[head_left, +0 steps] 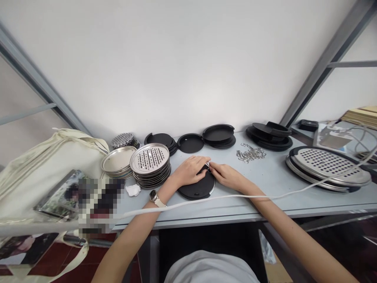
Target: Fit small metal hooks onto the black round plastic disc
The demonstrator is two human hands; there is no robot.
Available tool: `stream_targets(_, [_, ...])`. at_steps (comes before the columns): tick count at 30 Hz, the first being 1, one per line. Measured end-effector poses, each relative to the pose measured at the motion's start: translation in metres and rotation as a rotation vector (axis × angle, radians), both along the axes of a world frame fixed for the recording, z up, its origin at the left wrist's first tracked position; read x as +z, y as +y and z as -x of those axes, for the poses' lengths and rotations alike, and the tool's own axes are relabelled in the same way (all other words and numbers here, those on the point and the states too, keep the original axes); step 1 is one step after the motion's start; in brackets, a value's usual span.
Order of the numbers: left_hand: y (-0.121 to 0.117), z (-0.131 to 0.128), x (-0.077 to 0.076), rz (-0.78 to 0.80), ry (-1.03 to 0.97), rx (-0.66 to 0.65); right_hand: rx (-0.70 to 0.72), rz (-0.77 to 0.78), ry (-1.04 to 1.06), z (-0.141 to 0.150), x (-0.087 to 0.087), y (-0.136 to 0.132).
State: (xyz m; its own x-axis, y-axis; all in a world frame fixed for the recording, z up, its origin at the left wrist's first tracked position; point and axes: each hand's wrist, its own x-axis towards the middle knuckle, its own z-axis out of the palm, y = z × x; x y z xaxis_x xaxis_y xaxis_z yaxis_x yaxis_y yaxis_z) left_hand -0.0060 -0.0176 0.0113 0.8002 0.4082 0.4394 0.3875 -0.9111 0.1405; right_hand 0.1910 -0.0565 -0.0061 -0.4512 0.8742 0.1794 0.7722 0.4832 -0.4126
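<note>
A black round disc (pixel 196 189) with a thin metal rim lies on the table in front of me. My left hand (pixel 190 171) is laid over its far left part, thumb on the face and fingers curled at the far edge. At the disc's upper right edge, my right hand (pixel 227 176) pinches a small silver metal piece (pixel 209 168). It resembles a ring or hook, but fingers hide much of it. Farther back lies a heap of silver metal hooks or clips (pixel 249 153).
Left of my hands stand stacked perforated metal discs (pixel 150 159) and plain metal discs (pixel 118 162). Black discs (pixel 219 135) line the back wall. More perforated discs (pixel 326 167) sit at right. A white cable (pixel 235 196) crosses over my forearms; a cream bag (pixel 53 169) is at left.
</note>
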Motion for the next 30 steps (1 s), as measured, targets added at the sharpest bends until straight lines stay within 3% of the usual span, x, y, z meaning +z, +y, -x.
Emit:
stream_targets(14, [0.0008,-0.0001,-0.0018,0.041,0.013,-0.006,0.013,-0.007,0.024,-0.0002,-0.0006,-0.0005])
stream_targets(30, [0.0018,0.0004,0.0016,0.303,-0.090,-0.021,0.011,0.003,0.056,0.0017,0.0043,-0.0045])
